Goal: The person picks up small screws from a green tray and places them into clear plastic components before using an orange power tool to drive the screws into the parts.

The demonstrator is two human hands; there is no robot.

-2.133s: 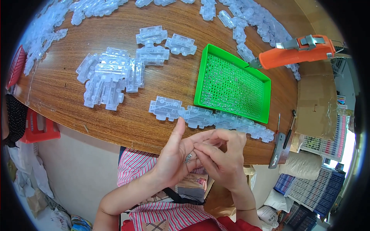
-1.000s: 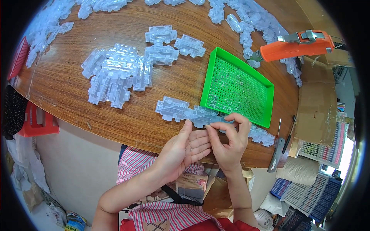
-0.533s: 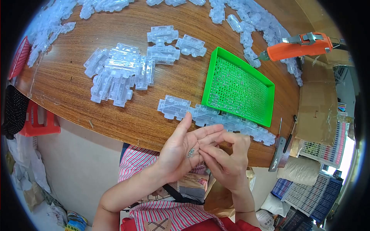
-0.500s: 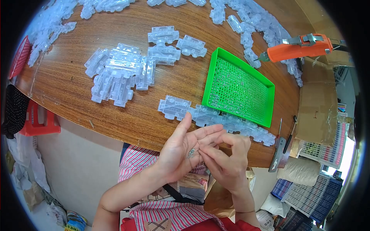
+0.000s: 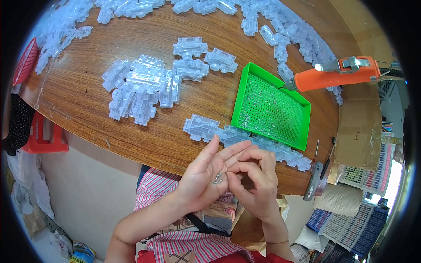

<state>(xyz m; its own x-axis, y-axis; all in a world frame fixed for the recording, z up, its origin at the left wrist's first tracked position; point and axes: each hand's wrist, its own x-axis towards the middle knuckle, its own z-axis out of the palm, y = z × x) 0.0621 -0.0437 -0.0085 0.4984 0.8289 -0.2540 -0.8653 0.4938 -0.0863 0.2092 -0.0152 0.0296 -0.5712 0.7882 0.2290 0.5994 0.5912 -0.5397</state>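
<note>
My left hand (image 5: 206,175) is held palm up in front of the table edge, with several small metal pieces (image 5: 218,178) lying in the palm. The fingertips of my right hand (image 5: 254,182) pinch at those pieces. Just beyond my hands a row of clear plastic parts (image 5: 245,140) lies along the near edge of the wooden table (image 5: 87,114). A green mesh tray (image 5: 272,107) with small metal bits sits behind that row.
A cluster of clear plastic parts (image 5: 140,90) lies at the table's left, with more heaped along the far edge (image 5: 280,30). An orange power tool (image 5: 337,74) hangs at right. A cardboard box (image 5: 357,131) and a red stool (image 5: 39,136) flank the table.
My hands reached up to the row of clear parts a second ago, then drew back toward my body. Now the right fingers pick in the left palm again.
</note>
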